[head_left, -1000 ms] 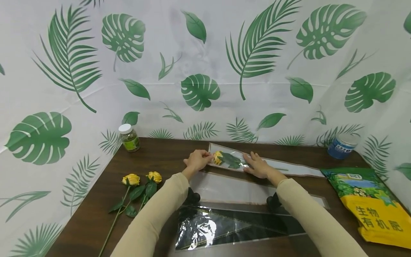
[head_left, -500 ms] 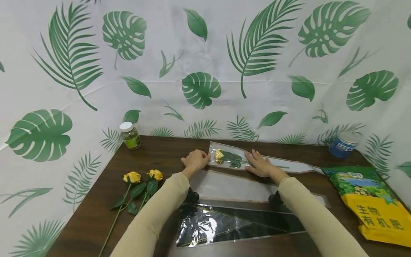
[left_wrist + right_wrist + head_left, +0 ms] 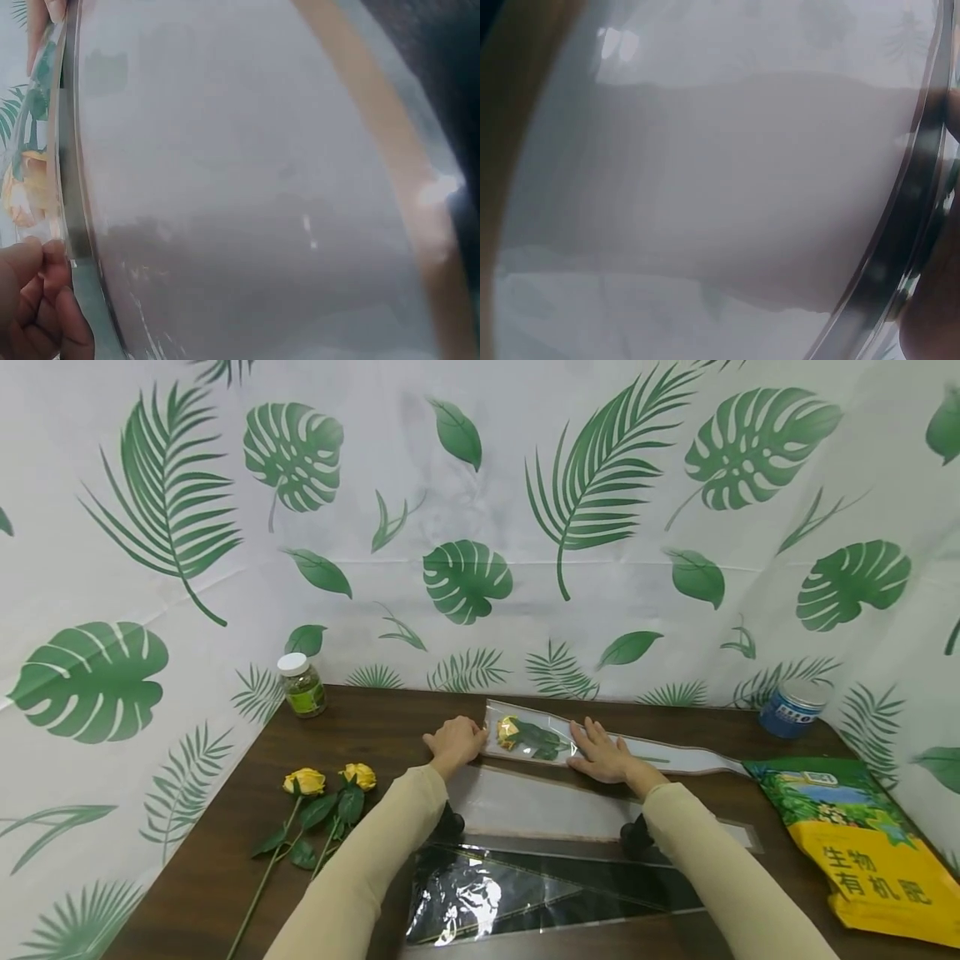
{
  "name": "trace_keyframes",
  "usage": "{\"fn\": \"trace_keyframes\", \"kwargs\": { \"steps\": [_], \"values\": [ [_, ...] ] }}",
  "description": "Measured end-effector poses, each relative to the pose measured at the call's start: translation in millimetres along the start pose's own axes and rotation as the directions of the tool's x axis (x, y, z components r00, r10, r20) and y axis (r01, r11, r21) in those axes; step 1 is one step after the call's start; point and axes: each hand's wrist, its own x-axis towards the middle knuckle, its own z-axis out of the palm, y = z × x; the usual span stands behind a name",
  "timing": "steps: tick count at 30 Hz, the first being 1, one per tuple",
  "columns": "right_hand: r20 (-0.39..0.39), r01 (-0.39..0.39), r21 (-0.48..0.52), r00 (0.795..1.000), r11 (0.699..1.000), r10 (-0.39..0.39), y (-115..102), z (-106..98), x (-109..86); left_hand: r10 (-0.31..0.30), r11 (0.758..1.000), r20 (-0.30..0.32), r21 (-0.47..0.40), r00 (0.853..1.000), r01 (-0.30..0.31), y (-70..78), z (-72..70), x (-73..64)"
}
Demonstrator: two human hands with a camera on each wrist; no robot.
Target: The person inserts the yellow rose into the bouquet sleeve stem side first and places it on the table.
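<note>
A yellow rose (image 3: 507, 732) with green leaves lies inside a clear, white-backed flower sleeve (image 3: 690, 757) at the back of the table. My left hand (image 3: 456, 742) is at the sleeve's wide left end, beside the bloom. In the left wrist view, the thumb and fingertips of my left hand (image 3: 41, 307) pinch the sleeve's edge close to the petals. My right hand (image 3: 602, 753) lies flat across the sleeve over the stem, fingers extended. Only a blurred part of the right hand (image 3: 934, 307) shows at the edge of the right wrist view.
Another white-backed sleeve (image 3: 547, 802) and a shiny black sleeve (image 3: 487, 893) lie nearer. Two yellow roses (image 3: 303, 781) are at the left. A white-lidded jar (image 3: 302, 687) stands back left, a blue can (image 3: 793, 708) back right. A yellow-green fertilizer bag (image 3: 862, 852) lies right.
My left hand has drawn slightly left, away from the bloom, along the sleeve's end. The right hand stays flat on the sleeve. The head view has tilted slightly.
</note>
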Motion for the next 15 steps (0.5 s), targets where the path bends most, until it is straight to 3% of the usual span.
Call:
{"fn": "trace_keyframes", "kwargs": {
  "steps": [8, 15],
  "values": [
    [0.015, -0.031, -0.011, 0.999, 0.999, 0.031, -2.8, 1.0, 0.6, -0.062, 0.997, 0.052, -0.031, 0.997, 0.064, -3.1, 3.8, -0.8],
    [0.003, -0.026, 0.026, 1.000, 0.999, 0.026, 1.0, 2.6, -1.0, -0.053, 0.982, 0.103, -0.176, 0.993, 0.071, -3.7, -9.6, -8.5]
  ]
}}
